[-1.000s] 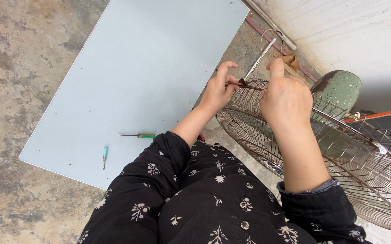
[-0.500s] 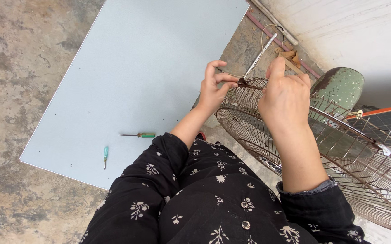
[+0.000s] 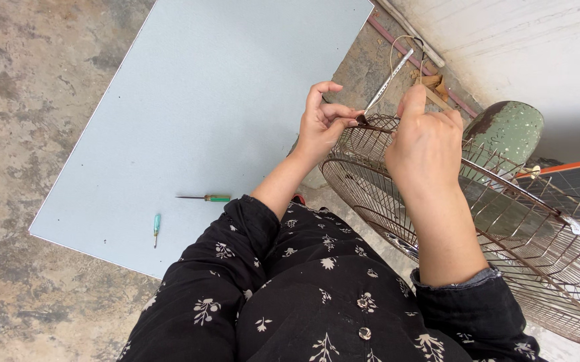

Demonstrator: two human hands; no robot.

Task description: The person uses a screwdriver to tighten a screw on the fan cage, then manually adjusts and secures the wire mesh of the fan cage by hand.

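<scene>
Head view: my left hand pinches a small dark clip or fastener between thumb and forefinger, right at the upper rim of the wire fan guard. My other fingers are spread loosely above it. My right hand is curled shut on the handle end of a thin metal tool, though its back faces the camera and hides what the fingertips themselves do. The tool's long axis runs slantwise: from the clip at the guard's rim it rises up and away, toward the pale wall beyond the guard. Its lower tip meets the clip exactly where my left thumb presses, so the working point lies between my two hands, touching the left and just beside the right.

The guard itself tilts, its rim nearest my left hand, its wires fanning off to the right of it and under my right forearm. Behind the guard stands a worn green fan base. Well apart from the guard, to its left, a green-handled screwdriver and a smaller teal-handled screwdriver lie on a pale blue board on the concrete floor; my left hand is the nearer to both.
</scene>
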